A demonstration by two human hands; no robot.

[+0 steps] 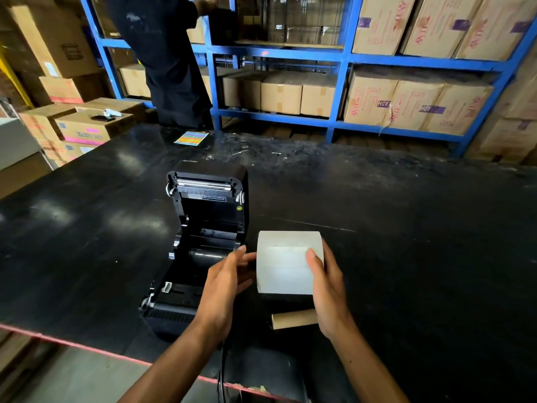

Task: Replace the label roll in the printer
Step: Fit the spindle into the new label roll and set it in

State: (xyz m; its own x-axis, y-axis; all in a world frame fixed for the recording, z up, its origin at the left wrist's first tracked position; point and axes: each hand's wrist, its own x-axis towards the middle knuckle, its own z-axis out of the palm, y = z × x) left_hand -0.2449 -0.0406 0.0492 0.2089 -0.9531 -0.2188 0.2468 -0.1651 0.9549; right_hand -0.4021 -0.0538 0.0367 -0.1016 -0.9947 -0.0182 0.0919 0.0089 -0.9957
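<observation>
A black label printer (203, 245) stands on the black table with its lid tilted up and its roll bay showing no roll. Just right of it a full white label roll (286, 261) is held above the table. My right hand (327, 286) grips the roll's right end, thumb across its front. My left hand (225, 289) touches the roll's left end with its fingertips, fingers spread, over the printer's front right corner. A bare brown cardboard core (293, 319) lies on the table below the roll, partly behind my right wrist.
The black table (406, 257) has a red front edge. A colourful sticker sheet (191, 138) lies at its far side. A person in dark clothes (165, 59) stands at blue shelving (343, 53) full of cartons. More cartons (84, 126) are stacked left.
</observation>
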